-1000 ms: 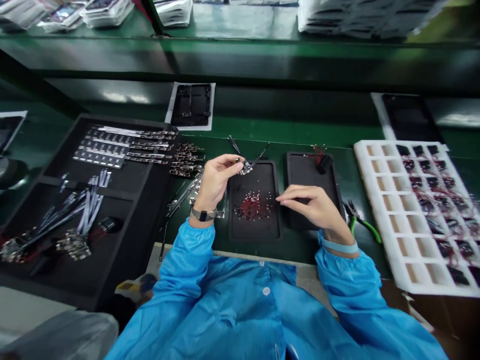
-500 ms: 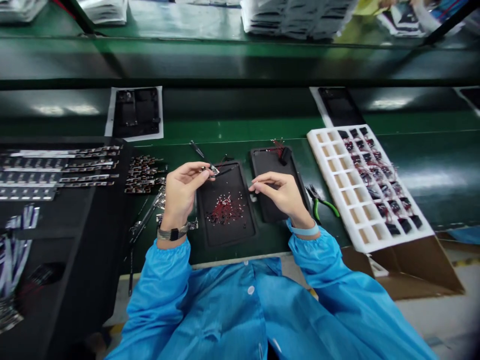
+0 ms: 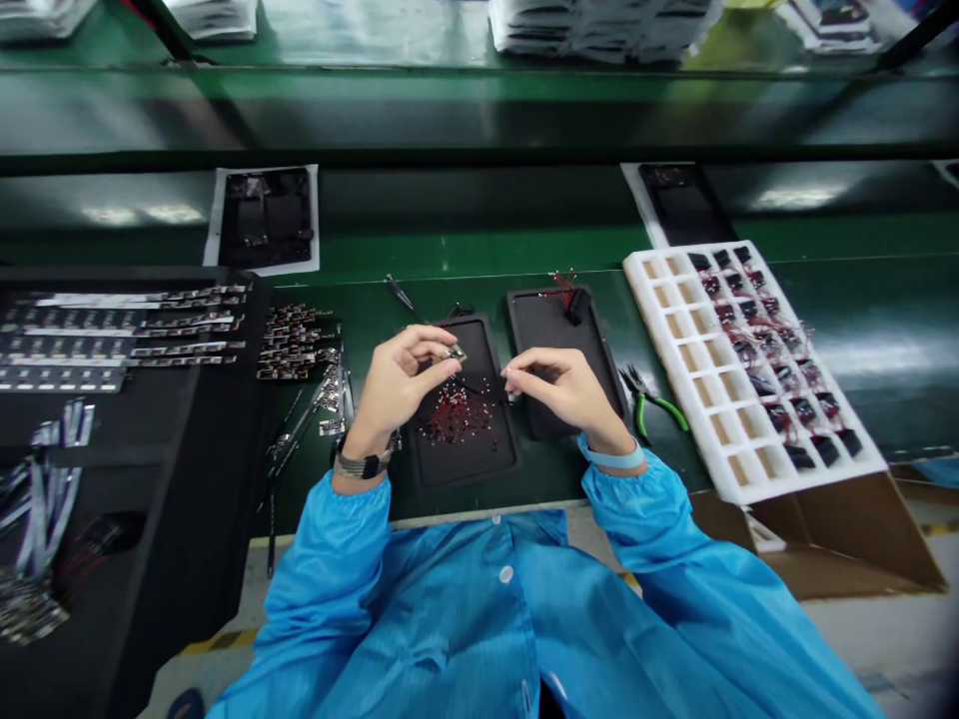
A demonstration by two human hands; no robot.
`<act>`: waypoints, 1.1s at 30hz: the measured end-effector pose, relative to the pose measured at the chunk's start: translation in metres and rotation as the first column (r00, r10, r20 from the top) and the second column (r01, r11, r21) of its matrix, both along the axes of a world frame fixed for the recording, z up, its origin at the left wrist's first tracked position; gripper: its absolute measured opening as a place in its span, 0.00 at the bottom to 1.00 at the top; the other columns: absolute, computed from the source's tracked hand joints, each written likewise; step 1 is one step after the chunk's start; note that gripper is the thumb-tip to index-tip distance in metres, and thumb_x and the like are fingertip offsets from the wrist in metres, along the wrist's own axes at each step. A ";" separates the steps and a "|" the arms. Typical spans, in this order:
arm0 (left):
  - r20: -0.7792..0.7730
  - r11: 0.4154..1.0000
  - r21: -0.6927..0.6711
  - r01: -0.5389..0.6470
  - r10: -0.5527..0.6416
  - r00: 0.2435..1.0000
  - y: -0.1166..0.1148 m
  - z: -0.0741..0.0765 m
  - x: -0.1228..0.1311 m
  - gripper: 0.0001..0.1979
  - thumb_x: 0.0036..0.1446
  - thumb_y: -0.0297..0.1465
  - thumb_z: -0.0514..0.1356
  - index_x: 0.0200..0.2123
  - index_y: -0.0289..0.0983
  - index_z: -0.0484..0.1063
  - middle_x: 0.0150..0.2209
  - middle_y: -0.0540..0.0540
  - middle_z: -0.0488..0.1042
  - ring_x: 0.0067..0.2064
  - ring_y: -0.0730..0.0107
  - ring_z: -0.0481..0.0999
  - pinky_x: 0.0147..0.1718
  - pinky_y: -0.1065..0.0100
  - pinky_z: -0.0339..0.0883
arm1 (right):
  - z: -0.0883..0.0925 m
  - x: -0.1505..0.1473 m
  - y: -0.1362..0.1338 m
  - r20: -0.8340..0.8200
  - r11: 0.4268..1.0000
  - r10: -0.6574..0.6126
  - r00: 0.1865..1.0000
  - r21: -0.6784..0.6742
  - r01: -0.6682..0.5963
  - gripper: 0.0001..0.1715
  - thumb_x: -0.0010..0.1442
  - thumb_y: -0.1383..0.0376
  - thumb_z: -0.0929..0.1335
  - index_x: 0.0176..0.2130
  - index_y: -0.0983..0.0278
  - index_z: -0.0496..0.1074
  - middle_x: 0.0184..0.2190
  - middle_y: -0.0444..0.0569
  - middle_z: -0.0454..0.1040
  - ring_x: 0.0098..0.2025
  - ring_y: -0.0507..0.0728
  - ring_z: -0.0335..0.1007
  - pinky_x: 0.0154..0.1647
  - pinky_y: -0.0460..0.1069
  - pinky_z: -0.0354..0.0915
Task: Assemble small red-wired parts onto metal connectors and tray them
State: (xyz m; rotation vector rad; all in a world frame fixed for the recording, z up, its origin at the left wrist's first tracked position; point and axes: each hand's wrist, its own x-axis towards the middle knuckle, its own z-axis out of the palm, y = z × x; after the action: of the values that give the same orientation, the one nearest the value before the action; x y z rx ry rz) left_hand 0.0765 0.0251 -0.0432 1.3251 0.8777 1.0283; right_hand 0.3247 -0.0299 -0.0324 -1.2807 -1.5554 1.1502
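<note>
My left hand (image 3: 405, 384) pinches a small circuit board (image 3: 456, 353) between thumb and fingers, above a black tray (image 3: 465, 466). A dark cable hangs beside the board. Small red-and-black wired parts (image 3: 456, 414) lie heaped in that tray. My right hand (image 3: 561, 389) is closed in a pinch near the left edge of a second black tray (image 3: 554, 424); what its fingertips hold is too small to make out. At the far end of the second tray rest red wires with a black piece (image 3: 575, 305).
Green-handled pliers (image 3: 650, 404) lie right of the trays, beside a white compartment tray (image 3: 715, 374) partly filled with wired black parts. Circuit boards (image 3: 292, 342) are piled at the left, next to a black foam holder (image 3: 172, 419). Black panels (image 3: 268, 220) lie on the line behind.
My left hand has moved right with the board, closer to my right hand, and the board's angle has changed. My right hand keeps its pinch. The whole view has shifted slightly.
</note>
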 end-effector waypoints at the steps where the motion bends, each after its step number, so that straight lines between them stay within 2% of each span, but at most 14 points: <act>1: -0.031 0.999 0.018 0.036 -0.036 0.999 -0.001 -0.001 0.001 0.14 0.53 0.31 0.74 0.45 0.38 0.83 0.37 0.45 0.82 0.38 0.66 0.81 0.42 0.66 0.73 | 0.000 -0.001 0.000 0.008 0.999 0.033 0.999 -0.015 -0.033 0.15 0.66 0.54 0.73 0.37 0.64 0.82 0.31 0.50 0.82 0.31 0.56 0.77 0.36 0.50 0.71; 6: -0.254 0.975 0.099 0.199 -0.169 0.952 -0.004 0.000 0.005 0.09 0.60 0.33 0.69 0.43 0.39 0.85 0.40 0.42 0.84 0.41 0.61 0.81 0.43 0.63 0.71 | 0.000 -0.005 0.000 0.069 0.989 0.149 0.986 -0.025 -0.148 0.15 0.66 0.55 0.72 0.38 0.64 0.82 0.31 0.49 0.82 0.33 0.56 0.76 0.38 0.50 0.70; 12: -0.331 0.935 0.108 0.338 -0.286 0.899 -0.006 0.003 0.008 0.09 0.63 0.33 0.66 0.44 0.40 0.85 0.39 0.45 0.84 0.39 0.63 0.80 0.43 0.64 0.70 | -0.001 -0.008 0.001 0.090 0.981 0.193 0.977 -0.056 -0.188 0.13 0.65 0.59 0.72 0.36 0.66 0.81 0.31 0.48 0.82 0.33 0.55 0.75 0.37 0.48 0.68; 22: -0.364 0.923 0.060 0.380 -0.334 0.870 -0.007 0.003 0.009 0.08 0.61 0.33 0.67 0.42 0.40 0.86 0.39 0.45 0.85 0.40 0.61 0.81 0.43 0.63 0.70 | -0.001 -0.008 0.002 0.105 0.966 0.241 0.965 -0.126 -0.227 0.12 0.63 0.60 0.72 0.34 0.66 0.81 0.28 0.47 0.81 0.31 0.54 0.73 0.35 0.47 0.65; 26: -0.349 0.932 0.011 0.363 -0.337 0.874 -0.009 0.002 0.011 0.09 0.59 0.31 0.67 0.43 0.38 0.84 0.38 0.44 0.84 0.38 0.62 0.81 0.40 0.64 0.70 | -0.002 -0.008 0.002 0.105 0.958 0.251 0.962 -0.167 -0.232 0.13 0.62 0.59 0.72 0.33 0.67 0.81 0.26 0.47 0.79 0.29 0.53 0.71 0.33 0.47 0.65; 33: -0.368 0.937 -0.007 0.350 -0.328 0.870 -0.009 0.002 0.012 0.05 0.59 0.31 0.68 0.37 0.36 0.82 0.32 0.46 0.81 0.33 0.67 0.77 0.34 0.67 0.68 | -0.004 -0.010 0.001 0.123 0.957 0.247 0.961 -0.185 -0.223 0.14 0.63 0.58 0.73 0.33 0.67 0.81 0.25 0.46 0.79 0.28 0.53 0.72 0.32 0.47 0.64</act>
State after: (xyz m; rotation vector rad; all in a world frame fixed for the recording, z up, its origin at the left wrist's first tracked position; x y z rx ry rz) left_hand 0.0887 0.0157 -0.0407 1.6860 0.8472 0.5430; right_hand 0.3152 -0.0293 -0.0367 -1.3406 -1.7874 1.3906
